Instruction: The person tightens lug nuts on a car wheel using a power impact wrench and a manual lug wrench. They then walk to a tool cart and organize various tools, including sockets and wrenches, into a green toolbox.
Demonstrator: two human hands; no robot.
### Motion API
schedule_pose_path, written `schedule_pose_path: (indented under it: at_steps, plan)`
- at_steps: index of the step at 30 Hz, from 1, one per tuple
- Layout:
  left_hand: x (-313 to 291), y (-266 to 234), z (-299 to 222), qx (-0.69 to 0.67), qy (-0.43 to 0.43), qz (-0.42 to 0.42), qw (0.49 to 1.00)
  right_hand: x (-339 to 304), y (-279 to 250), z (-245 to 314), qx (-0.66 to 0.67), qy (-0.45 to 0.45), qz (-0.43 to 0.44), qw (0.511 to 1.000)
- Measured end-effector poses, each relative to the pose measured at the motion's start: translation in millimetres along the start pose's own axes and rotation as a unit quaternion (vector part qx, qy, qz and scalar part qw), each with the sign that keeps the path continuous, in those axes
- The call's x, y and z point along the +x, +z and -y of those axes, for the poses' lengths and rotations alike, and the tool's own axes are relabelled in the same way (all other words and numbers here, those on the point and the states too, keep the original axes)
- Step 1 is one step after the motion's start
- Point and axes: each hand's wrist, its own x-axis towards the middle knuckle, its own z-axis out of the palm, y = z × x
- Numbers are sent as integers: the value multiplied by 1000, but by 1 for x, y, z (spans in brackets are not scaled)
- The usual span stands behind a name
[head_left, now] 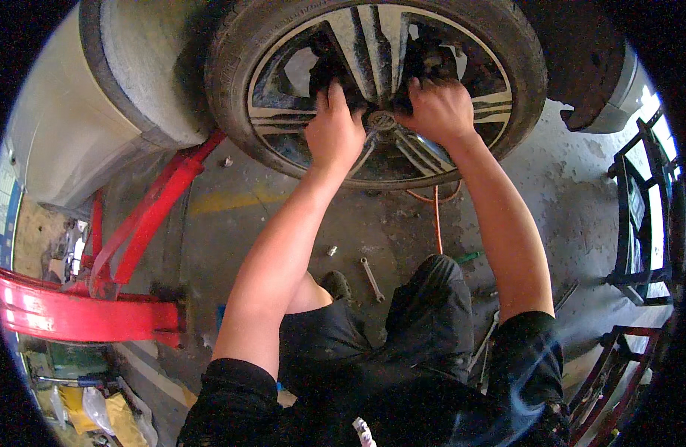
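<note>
matt rubber tyre [228, 93], metal beam [90, 309] (glossy)

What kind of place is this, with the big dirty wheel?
Probably a car repair garage: there's a car wheel, what looks like a red lift, and a wrench on the floor.

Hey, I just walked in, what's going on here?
A person has both hands at a car's wheel. The left hand and right hand are up against the spokes, fingertips partly hidden, so their exact grip can't be told. The wheel is on the car. A wrench lies on the floor below.
</note>
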Motion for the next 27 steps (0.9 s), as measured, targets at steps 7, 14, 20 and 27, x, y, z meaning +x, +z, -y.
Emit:
schedule_pose_path:
  at_steps: [7,14,20,27]
  plan:
    - [6,3,9,-23,-11,75,997,3,-2,3,5,22,24,999]
    - [9,0,10,-21,-5,97,995,4,-4,4,2,13,7,1000]
    - [7,1,9,-44,-20,86,995,3,-5,4,-10,12,3,1000]
    - [13,-1,4,8,-21,125,992,3,0,4,-7,0,-18,1000]
